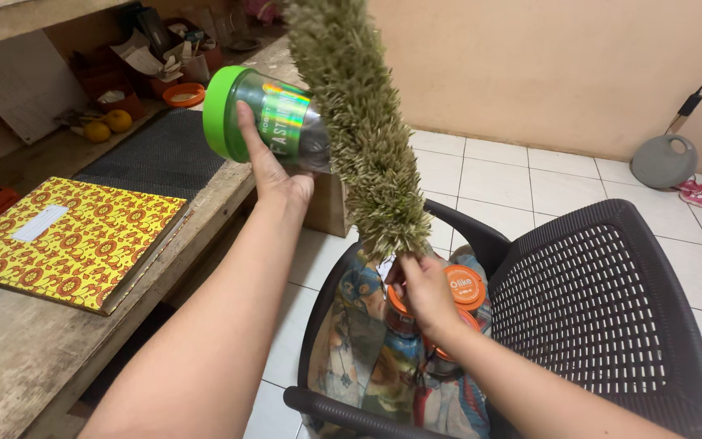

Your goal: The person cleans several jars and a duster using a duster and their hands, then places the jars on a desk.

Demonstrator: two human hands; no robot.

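A clear jar [274, 118] with a green lid is held up on its side by the left hand [274, 175], whose grip is closed around the jar's body, thumb along the near side and lid pointing away from the chair [603, 301]. The jar hangs above the edge of the wooden counter [34, 358], between the counter and the chair. A shiny label band is seen around its middle.

A long, shaggy olive-green duster [363, 122] is held by the right hand [426, 293], the grip closed about its lower end just above the chair seat. The duster rises from there at a slant, and its fluffy length lies against the far side of the jar, hiding the jar's base.

On the chair seat, directly under the right hand, several jars with orange lids [465, 286] are seen resting on a patterned cloth [367, 358] that covers the seat. The chair is dark with a perforated back.

On the counter, away from the chair, a yellow patterned book [67, 236] is laid flat, and a dark mesh mat [160, 154] lies beyond it. Further along the counter, two small orange fruits [109, 125] and an orange lid [184, 94] are seen among clutter. On the white tiled floor [522, 183] beyond the chair, a grey round object [663, 161] leans by the wall.
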